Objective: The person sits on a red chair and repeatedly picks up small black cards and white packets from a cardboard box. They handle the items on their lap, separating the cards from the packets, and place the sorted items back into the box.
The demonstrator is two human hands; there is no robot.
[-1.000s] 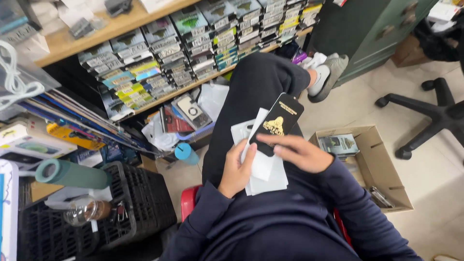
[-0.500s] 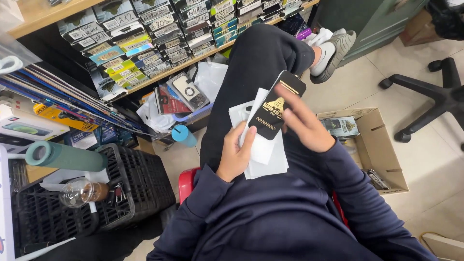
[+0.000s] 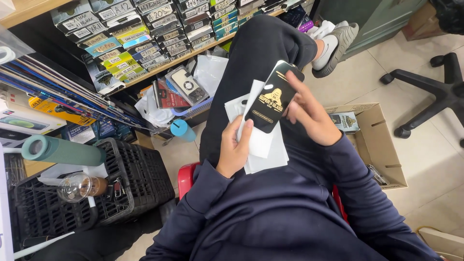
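- Head view: a flat black packet with a gold emblem (image 3: 272, 99) sits over the lap, pinched at its lower edge by the left hand (image 3: 235, 150) and at its upper right edge by the right hand (image 3: 309, 116).
- Compared with a second ago, the packet stands more upright and nearer the raised knee; the grip looks settled.
- Under it, the left fingers also press white sleeves (image 3: 263, 145) against the leg.
- Right of the right hand, an open cardboard box (image 3: 382, 140) holds a small printed carton (image 3: 345, 122).
- Beyond the left hand, a shelf carries rows of slim labelled boxes (image 3: 125, 41), yellow, blue and black.
- Left of that hand stands a black crate (image 3: 130, 169).
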